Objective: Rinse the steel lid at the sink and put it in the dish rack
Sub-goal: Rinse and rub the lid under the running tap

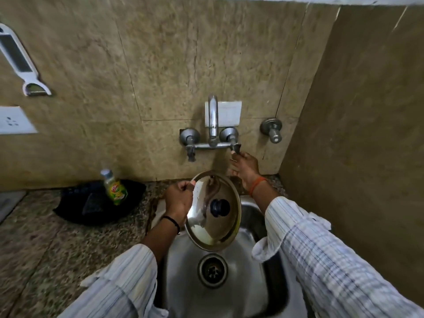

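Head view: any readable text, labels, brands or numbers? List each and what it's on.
None can be read with certainty.
Green bottle left of the sink: colourful label with a red patch, lettering too blurred to read.
White wall plate behind the tap: no print visible.
Wall socket at the left edge: only pin holes, no print.
Steel lid in the left hand: no marking visible.

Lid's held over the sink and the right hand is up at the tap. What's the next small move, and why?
Probably turn the right tap handle to start the water. The right hand has its fingertips at that handle, the left hand holds the steel lid by its rim, tilted over the sink below the spout, and no water stream is visible yet.
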